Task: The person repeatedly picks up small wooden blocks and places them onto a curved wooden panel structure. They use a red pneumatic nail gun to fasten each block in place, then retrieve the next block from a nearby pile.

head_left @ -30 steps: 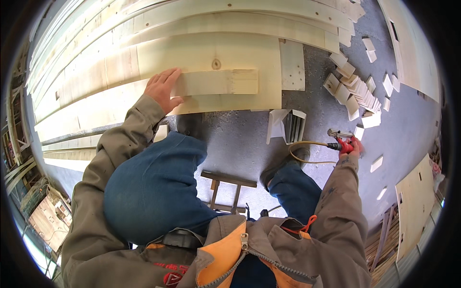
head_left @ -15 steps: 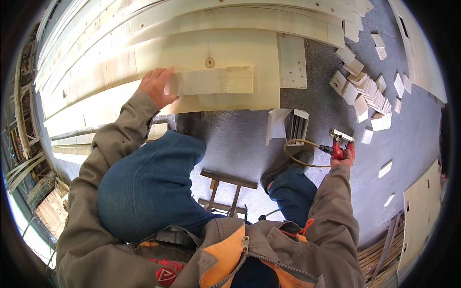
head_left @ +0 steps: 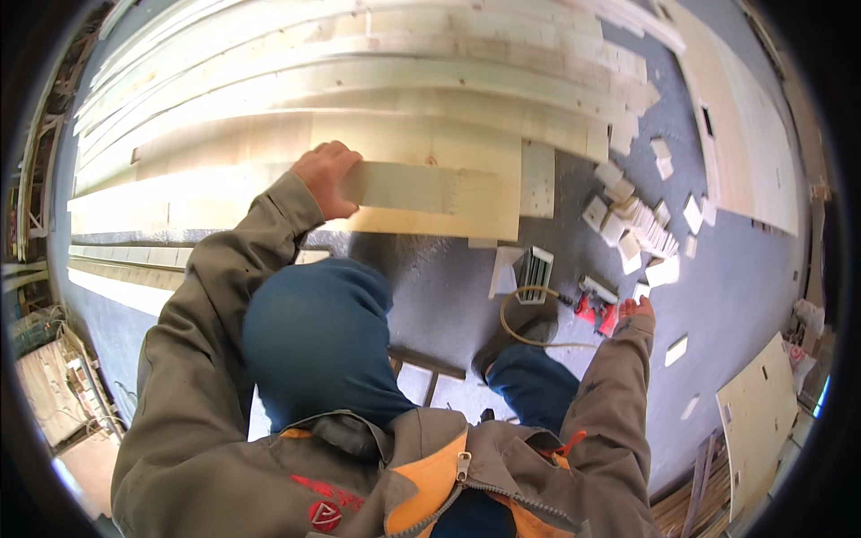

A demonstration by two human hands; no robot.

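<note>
My left hand (head_left: 328, 177) is closed on the left end of a short pale wooden strip (head_left: 408, 186). The strip lies flat on a wide pale wooden panel (head_left: 395, 143), near the panel's front edge. On the right, my right hand (head_left: 637, 316) is empty beside a red air stapler (head_left: 595, 314), its fingers stretched out toward a small wood block (head_left: 640, 291). The stapler rests on the floor with a yellowish air hose (head_left: 513, 332) looping away to its left.
Long pale boards (head_left: 359, 54) fill the far side. A heap of small wood blocks (head_left: 641, 224) lies at the right on the grey floor, with loose blocks around it. A box of metal strips (head_left: 536, 273) stands near my foot. Large panels (head_left: 762, 421) lie at the right.
My right hand has let go of the red stapler, which now lies on the floor, and has opened beside it. My left hand still holds the strip. The whole view has shifted.
</note>
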